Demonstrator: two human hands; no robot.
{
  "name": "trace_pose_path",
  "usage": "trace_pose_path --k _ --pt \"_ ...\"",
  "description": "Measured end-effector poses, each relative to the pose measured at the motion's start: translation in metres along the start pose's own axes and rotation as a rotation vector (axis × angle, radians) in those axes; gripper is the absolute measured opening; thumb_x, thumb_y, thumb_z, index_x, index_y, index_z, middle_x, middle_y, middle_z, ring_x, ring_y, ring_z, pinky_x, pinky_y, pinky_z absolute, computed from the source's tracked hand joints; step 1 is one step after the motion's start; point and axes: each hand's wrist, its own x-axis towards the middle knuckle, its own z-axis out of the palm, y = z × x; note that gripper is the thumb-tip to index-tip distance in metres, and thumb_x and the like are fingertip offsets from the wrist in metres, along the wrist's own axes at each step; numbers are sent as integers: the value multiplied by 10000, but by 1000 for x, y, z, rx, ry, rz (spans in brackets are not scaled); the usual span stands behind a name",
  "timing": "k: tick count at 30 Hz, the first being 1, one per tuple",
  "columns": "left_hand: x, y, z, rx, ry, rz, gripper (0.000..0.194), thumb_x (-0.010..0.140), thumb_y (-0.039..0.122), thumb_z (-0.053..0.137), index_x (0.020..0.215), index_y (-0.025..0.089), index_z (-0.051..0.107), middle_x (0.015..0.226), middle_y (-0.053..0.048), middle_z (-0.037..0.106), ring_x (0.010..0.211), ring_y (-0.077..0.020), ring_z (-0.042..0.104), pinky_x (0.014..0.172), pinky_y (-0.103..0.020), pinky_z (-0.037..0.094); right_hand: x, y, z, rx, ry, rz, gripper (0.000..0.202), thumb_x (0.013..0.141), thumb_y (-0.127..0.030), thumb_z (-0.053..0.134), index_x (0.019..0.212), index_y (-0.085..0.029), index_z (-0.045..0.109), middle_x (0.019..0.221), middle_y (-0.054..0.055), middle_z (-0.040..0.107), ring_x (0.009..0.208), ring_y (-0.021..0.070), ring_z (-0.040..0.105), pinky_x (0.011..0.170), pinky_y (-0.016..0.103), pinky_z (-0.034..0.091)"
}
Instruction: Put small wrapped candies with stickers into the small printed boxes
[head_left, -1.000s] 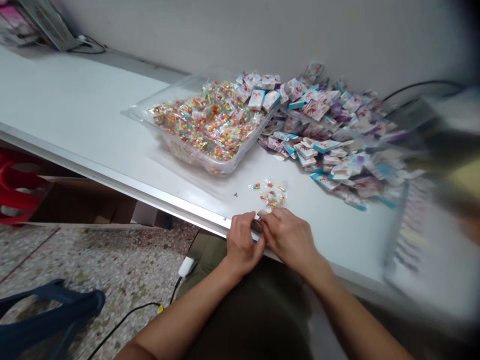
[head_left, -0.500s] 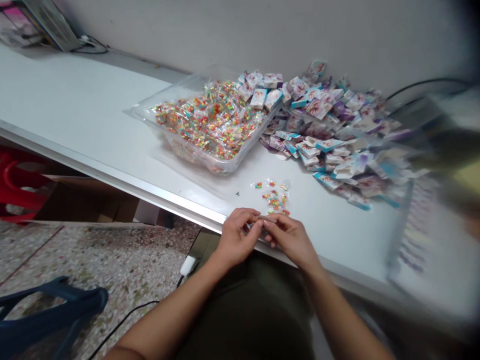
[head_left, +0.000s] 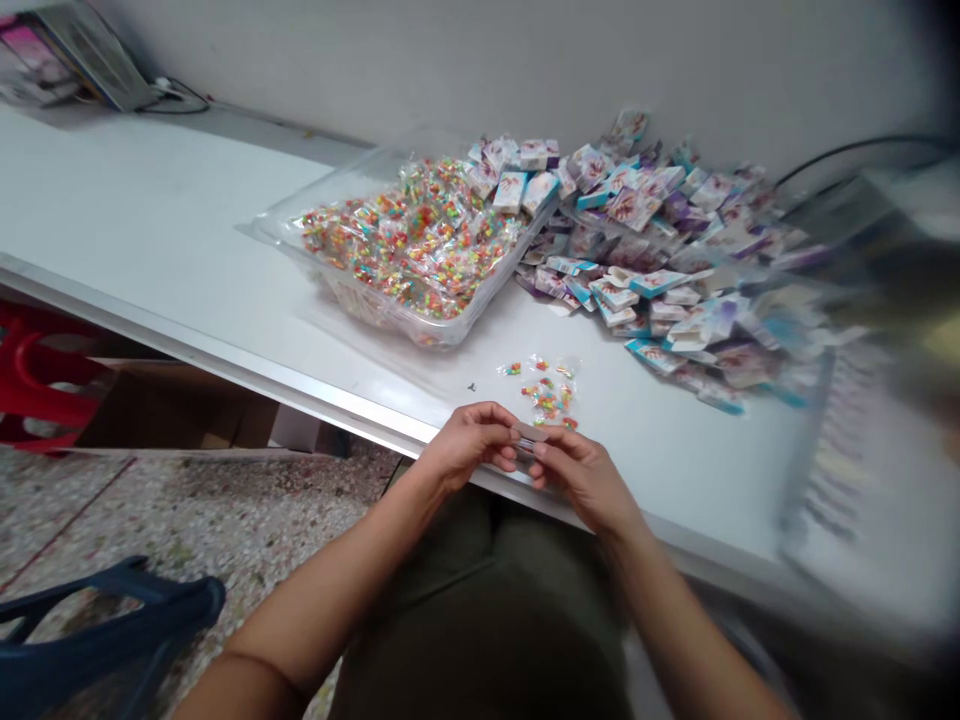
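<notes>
Between the fingertips of both hands is a small cardboard box (head_left: 528,437), seen edge-on and mostly covered by the fingers. My left hand (head_left: 478,442) pinches its left end, thumb against curled fingers. Closed on its right end is my right hand (head_left: 576,467). Both hands are at the table's front edge. Just beyond them lie several small clear packets (head_left: 551,395) of multicoloured pieces. A clear plastic tub (head_left: 442,335) farther back is filled with such packets (head_left: 420,235), and a few small printed boxes (head_left: 510,192) rest on its far right corner.
A large heap of small printed boxes (head_left: 675,290) covers the back right of the white table (head_left: 187,240). A blurred tray of stacked items (head_left: 832,470) is at the right. Below the table are a cardboard carton (head_left: 172,405), a red stool (head_left: 45,380) and a blue stool (head_left: 112,630).
My left hand has turned slightly and its thumb has moved back from the right thumb, showing more of the box between the hands. The view has shifted slightly.
</notes>
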Motion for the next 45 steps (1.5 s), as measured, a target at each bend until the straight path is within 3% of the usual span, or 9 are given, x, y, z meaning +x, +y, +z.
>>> trace_pose_path --k 4,9,13,17,24,27,30,36,45 --pt "1 1 1 14 7 34 115 645 100 675 720 130 594 516 29 590 444 -81 545 470 -212 513 -3 -13 0 -317 15 -117 318 798 -407 660 1055 -229 720 808 20 711 604 129 603 589 281 506" --pt "0 0 -1 95 -40 46 132 645 157 698 731 123 604 511 17 604 453 -91 557 482 -226 524 -1 -54 1 -1013 -150 -217 178 843 -308 572 813 -211 718 730 15 697 622 146 587 588 261 408" --pt "0 -1 -2 124 -61 52 171 632 192 707 749 123 604 531 22 603 455 -87 555 481 -222 515 5 -70 10 -1354 -138 -244 149 838 -236 544 767 -182 664 666 31 666 623 162 577 573 258 340" --pt "1 2 1 172 -46 58 174 626 199 709 723 137 578 541 41 583 415 -58 506 432 -184 459 5 -60 8 -1212 -96 -267 147 846 -248 540 754 -186 635 645 11 635 592 142 547 562 252 348" --pt "4 3 10 148 27 41 85 654 105 598 675 158 535 493 61 541 385 -59 483 414 -188 454 5 -22 -15 -227 -132 13 401 770 -537 673 999 -210 693 849 35 695 673 142 641 643 302 537" --pt "2 3 10 135 36 38 87 651 84 588 686 153 548 521 44 580 394 -60 497 423 -191 468 5 -14 -13 -81 -55 51 465 742 -606 674 954 -194 706 741 34 681 622 145 635 563 282 535" --pt "0 3 8 124 35 33 87 652 86 605 705 145 569 485 45 572 408 -74 524 449 -201 492 2 -17 -8 -282 -25 -58 343 751 -499 718 928 -206 723 848 38 713 660 146 645 575 273 532" --pt "1 3 0 61 -23 -19 127 674 140 645 794 123 608 531 -14 657 468 -119 631 538 -231 545 -8 -26 -5 -811 67 -475 220 899 -309 567 1017 -239 739 947 29 760 837 186 705 797 332 561" --pt "0 3 -3 -40 -23 -47 212 679 230 753 801 107 630 594 -26 683 540 -131 670 622 -266 579 -9 -24 -10 -1260 -49 -847 298 953 -184 441 1140 -179 673 1104 103 730 975 209 709 852 347 584"
